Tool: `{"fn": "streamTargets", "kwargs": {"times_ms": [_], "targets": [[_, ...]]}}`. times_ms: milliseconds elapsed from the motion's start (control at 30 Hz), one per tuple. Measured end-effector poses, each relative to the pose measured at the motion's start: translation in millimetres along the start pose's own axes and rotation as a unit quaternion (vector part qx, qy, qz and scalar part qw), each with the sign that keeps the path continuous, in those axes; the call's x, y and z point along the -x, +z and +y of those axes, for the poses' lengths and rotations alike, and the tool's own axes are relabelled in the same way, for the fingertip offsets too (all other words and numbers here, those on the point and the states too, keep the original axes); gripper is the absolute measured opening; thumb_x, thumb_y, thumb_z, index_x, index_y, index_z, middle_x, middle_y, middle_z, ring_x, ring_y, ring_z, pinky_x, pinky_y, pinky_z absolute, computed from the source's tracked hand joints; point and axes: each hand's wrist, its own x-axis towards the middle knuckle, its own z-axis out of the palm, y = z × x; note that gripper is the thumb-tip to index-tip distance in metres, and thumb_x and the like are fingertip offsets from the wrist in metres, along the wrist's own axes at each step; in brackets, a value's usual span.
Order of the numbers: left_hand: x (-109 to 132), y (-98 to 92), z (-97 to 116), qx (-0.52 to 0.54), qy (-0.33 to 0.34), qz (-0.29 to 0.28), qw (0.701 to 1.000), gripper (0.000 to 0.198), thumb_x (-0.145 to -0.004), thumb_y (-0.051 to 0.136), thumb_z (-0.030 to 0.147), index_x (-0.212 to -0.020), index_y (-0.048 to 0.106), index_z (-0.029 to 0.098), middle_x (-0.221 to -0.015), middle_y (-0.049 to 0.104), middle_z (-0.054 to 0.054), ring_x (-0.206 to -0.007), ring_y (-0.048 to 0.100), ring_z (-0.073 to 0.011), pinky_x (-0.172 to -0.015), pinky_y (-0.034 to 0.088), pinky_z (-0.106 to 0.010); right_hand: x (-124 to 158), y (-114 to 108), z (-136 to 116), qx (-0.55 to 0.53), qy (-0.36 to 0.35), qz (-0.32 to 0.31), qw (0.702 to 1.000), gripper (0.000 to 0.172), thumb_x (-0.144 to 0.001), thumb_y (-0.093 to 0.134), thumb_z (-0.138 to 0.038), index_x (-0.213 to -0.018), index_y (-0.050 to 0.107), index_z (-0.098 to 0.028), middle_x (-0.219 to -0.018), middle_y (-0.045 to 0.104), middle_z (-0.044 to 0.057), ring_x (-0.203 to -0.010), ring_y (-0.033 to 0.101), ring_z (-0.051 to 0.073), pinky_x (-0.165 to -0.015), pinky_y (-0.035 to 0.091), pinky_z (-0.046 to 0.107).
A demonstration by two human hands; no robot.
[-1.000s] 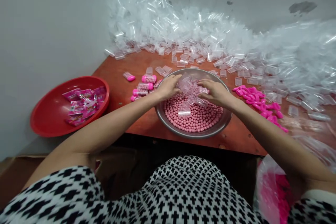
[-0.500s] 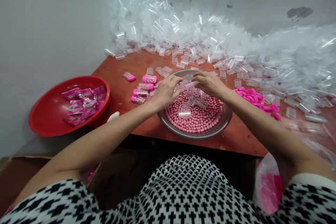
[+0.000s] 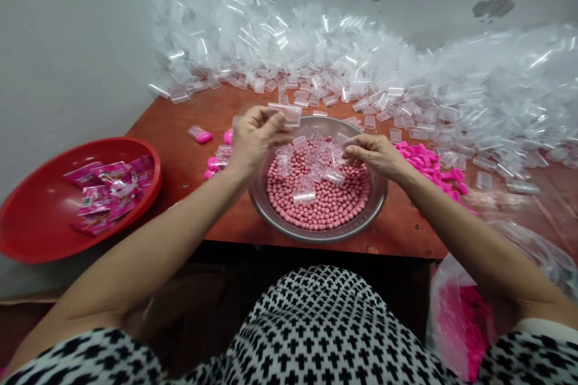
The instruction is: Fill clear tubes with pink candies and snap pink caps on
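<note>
A grey metal bowl (image 3: 378, 204) full of small pink beads (image 3: 316, 210) stands at the table's front, with several clear plastic tubes (image 3: 304, 198) lying on the beads. Above the bowl's left rim, my left hand (image 3: 258, 135) pinches a clear plastic tube (image 3: 289, 114) between thumb and fingers. My right hand (image 3: 371, 153) is over the bowl's right side, fingers closed at the edge of a clear tube (image 3: 342, 139). Behind my left hand, partly hidden, lie bead-filled tubes with pink caps (image 3: 214, 162).
A large heap of clear tubes (image 3: 316, 42) lies along the wall. Pink caps (image 3: 418, 159) are piled right of the bowl. At left is a red basin (image 3: 27, 216) holding pink packets (image 3: 106, 195). A plastic bag of pink pieces (image 3: 465, 319) hangs at the lower right.
My left hand has moved left and up from the bowl's middle with a clear tube. My right hand has come slightly down. The view has shifted to the right.
</note>
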Motion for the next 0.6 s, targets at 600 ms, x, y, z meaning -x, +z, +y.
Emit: {"fn": "streamTargets", "kwargs": {"times_ms": [600], "targets": [[16,-29.7,24,-0.4,0.066,-0.259,0.876,0.026,-0.079,0.07,0.037,-0.096,0.072,0.017,-0.083,0.072,-0.003,-0.076,0.066,-0.0175,-0.072,0.052,-0.031,-40,49,-13,0.354,-0.111,-0.183,0.91,0.038,-0.086,0.058,-0.013,-0.124,0.066,-0.013,-0.12,0.071,0.014,-0.105,0.065,0.027,-0.09,0.047,0.035]]}}
